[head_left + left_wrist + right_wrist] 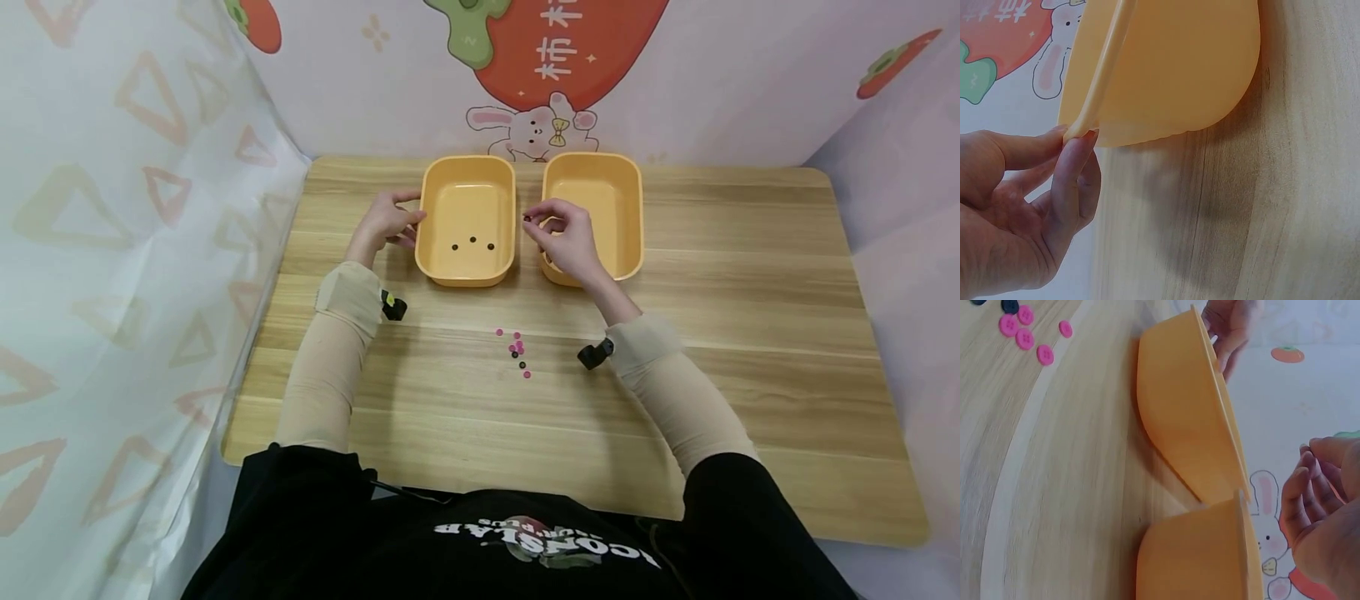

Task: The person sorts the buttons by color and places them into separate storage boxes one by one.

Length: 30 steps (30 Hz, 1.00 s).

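My left hand (pixel 388 221) pinches the left rim of the left yellow tub (pixel 467 162) between thumb and fingers. Three black buttons (pixel 472 240) lie on that tub's floor. Over the near left part of the right yellow tub (pixel 639 208), my right hand (pixel 567 237) pinches a small black button (pixel 527 218) at its fingertips, close to the gap between the tubs. In the right wrist view the pinched button is barely visible. Part of the right tub's inside is hidden by my right hand.
Several pink buttons (pixel 1025 339) and two black buttons (pixel 522 365) lie loosely grouped on the wooden table (pixel 750 333), nearer me than the tubs. A wall with a printed rabbit (pixel 532 133) stands right behind the tubs. A white patterned curtain (pixel 135 250) hangs at the left.
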Each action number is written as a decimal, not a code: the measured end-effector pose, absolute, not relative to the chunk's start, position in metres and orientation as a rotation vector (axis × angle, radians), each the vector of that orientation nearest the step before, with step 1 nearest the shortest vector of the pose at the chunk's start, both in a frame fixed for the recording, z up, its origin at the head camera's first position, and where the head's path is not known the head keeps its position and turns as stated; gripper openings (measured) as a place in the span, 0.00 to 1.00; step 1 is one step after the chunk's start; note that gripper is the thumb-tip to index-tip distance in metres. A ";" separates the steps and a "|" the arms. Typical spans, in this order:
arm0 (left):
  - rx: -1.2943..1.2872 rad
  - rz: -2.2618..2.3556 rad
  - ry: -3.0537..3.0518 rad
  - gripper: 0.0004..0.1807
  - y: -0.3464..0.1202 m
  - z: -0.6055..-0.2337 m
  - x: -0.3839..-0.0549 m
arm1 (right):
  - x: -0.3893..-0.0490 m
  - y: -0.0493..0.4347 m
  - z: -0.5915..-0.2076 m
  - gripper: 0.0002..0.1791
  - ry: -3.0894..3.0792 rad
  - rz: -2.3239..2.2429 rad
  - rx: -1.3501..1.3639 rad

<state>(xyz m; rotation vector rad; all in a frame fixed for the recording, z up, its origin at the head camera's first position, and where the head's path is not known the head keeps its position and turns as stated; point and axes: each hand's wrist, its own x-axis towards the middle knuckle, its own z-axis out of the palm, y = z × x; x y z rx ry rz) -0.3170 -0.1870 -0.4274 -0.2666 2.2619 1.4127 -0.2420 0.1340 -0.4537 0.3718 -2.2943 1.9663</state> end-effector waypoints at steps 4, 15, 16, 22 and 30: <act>-0.276 1.415 2.255 0.33 -0.186 -0.428 -0.318 | -0.247 0.122 -0.455 0.10 -2.268 1.977 0.387; -0.276 1.432 2.252 0.33 -0.186 -0.428 -0.319 | -0.257 0.104 -0.456 0.10 -2.372 1.988 0.345; -0.278 1.433 2.249 0.33 -0.186 -0.428 -0.319 | -0.257 0.104 -0.457 0.09 -2.380 1.989 0.342; -0.273 1.426 2.257 0.32 -0.186 -0.428 -0.318 | -0.261 0.099 -0.464 0.10 -2.414 1.997 0.334; -0.272 1.453 2.254 0.32 -0.188 -0.430 -0.315 | -0.266 0.087 -0.464 0.12 -2.494 1.865 0.348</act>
